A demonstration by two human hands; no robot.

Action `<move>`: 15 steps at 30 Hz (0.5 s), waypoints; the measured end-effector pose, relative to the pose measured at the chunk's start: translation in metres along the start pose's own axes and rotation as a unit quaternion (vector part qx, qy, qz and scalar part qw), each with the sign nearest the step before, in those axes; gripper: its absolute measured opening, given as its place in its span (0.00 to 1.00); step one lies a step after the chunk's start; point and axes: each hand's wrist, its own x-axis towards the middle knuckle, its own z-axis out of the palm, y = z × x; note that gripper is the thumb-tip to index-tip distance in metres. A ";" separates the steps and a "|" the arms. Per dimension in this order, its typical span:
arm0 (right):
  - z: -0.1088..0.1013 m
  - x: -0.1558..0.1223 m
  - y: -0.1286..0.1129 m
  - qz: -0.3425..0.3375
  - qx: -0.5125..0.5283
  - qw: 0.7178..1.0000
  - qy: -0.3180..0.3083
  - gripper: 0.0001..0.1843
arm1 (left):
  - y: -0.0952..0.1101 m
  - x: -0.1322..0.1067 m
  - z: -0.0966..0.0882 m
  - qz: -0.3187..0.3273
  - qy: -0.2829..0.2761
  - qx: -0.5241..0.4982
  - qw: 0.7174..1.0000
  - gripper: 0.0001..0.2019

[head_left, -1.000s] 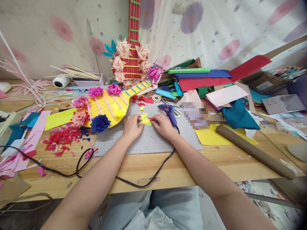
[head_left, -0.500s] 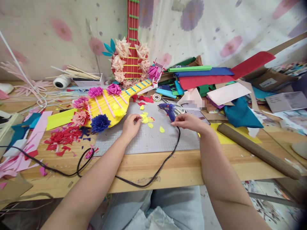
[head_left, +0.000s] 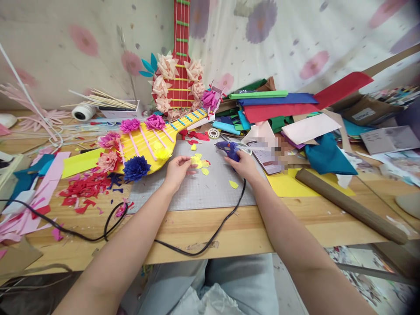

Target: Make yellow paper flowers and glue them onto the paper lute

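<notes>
My left hand [head_left: 177, 169] pinches a small yellow paper petal piece [head_left: 194, 161] over the grey cutting mat [head_left: 203, 192]. More yellow petals [head_left: 205, 170] lie loose on the mat beside it, and one [head_left: 233, 184] lies nearer me. My right hand [head_left: 243, 166] is wrapped around the handle of the blue glue gun [head_left: 229, 149], whose black cord [head_left: 229, 214] trails off the table edge. A yellow paper guitar [head_left: 147, 144] with paper flowers lies just left of my left hand.
A red paper guitar [head_left: 180, 65] leans on the curtain. Red paper scraps [head_left: 82, 190] litter the left. Coloured paper sheets [head_left: 282, 107] pile at the back right, with a brown roll [head_left: 348, 206], scissors [head_left: 244, 151], a tape roll [head_left: 214, 134] and a tray of sticks [head_left: 111, 105].
My right hand left the yellow petals, moved right and back, and closed on the glue gun. My left hand lifted a petal off the mat. One petal dropped nearer the mat's front.
</notes>
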 end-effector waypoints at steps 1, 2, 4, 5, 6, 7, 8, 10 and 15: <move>0.002 0.000 -0.001 0.000 -0.008 1.000 0.012 0.18 | 0.000 0.001 0.000 -0.007 0.004 0.000 1.000 0.02; 0.004 -0.001 -0.001 0.001 -0.012 1.000 0.021 0.18 | 0.000 0.001 0.000 -0.013 0.006 -0.001 1.000 0.02; 0.006 -0.001 -0.003 0.005 -0.018 0.999 0.032 0.19 | -0.001 0.003 -0.001 -0.021 0.008 -0.003 1.000 0.01; 0.007 -0.002 -0.004 0.007 -0.020 0.999 0.034 0.18 | -0.001 0.004 -0.001 -0.024 0.008 -0.005 1.000 0.01; 0.007 -0.002 -0.004 0.010 -0.019 0.999 0.035 0.18 | -0.001 0.005 -0.002 -0.026 0.007 -0.006 1.000 0.01; 0.007 -0.003 -0.005 0.014 -0.016 0.999 0.034 0.18 | -0.001 0.005 -0.002 -0.028 0.005 -0.008 1.000 0.01; 0.007 -0.004 -0.006 0.018 -0.009 0.999 0.032 0.17 | -0.001 0.005 -0.002 -0.029 0.002 -0.010 1.000 0.01; 0.007 -0.005 -0.008 0.027 0.020 0.999 0.031 0.16 | -0.001 0.005 -0.003 -0.029 -0.004 -0.014 0.999 0.02; 0.005 -0.007 -0.014 0.047 0.248 0.967 0.024 0.20 | -0.002 0.004 -0.003 -0.018 -0.002 -0.013 1.000 0.05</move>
